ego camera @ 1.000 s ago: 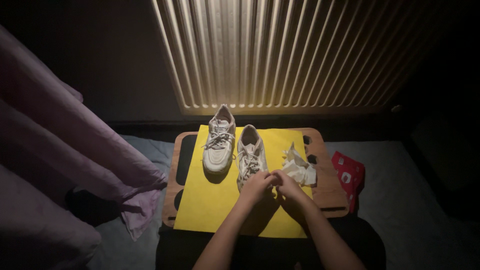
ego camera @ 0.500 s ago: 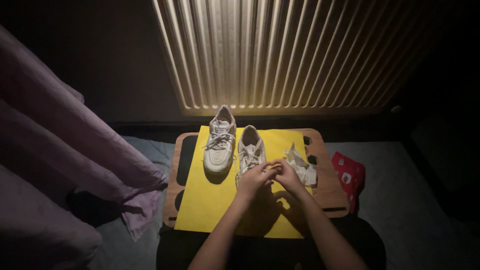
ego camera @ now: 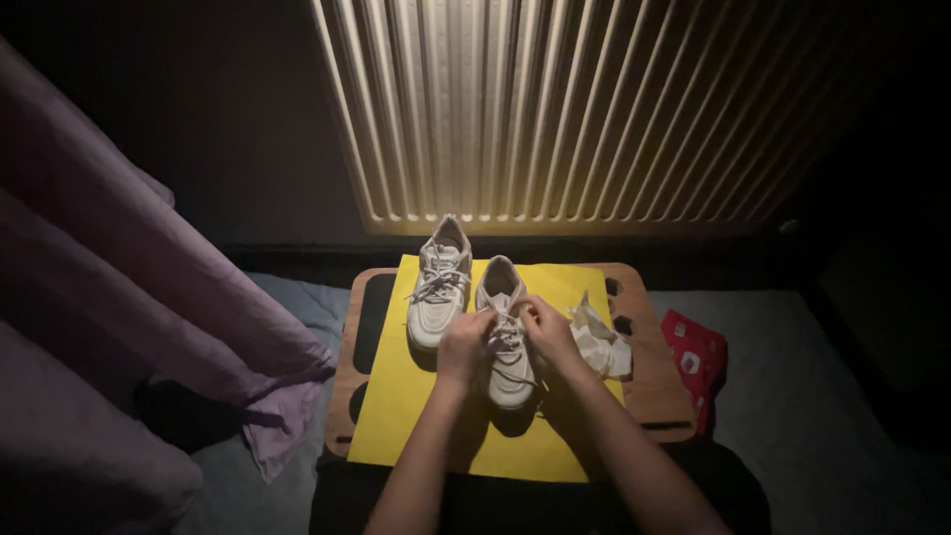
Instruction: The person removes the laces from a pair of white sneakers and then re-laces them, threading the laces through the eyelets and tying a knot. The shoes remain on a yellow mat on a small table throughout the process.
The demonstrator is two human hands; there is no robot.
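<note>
Head view shows left hand [ego camera: 464, 342] and right hand [ego camera: 547, 329] pinching the laces [ego camera: 507, 335] of the right sneaker [ego camera: 507, 342], whose knot looks unfinished.

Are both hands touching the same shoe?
Yes, the left hand and the right hand both rest on the laces of the nearer white shoe, while the other white shoe lies untouched beside it.
</note>
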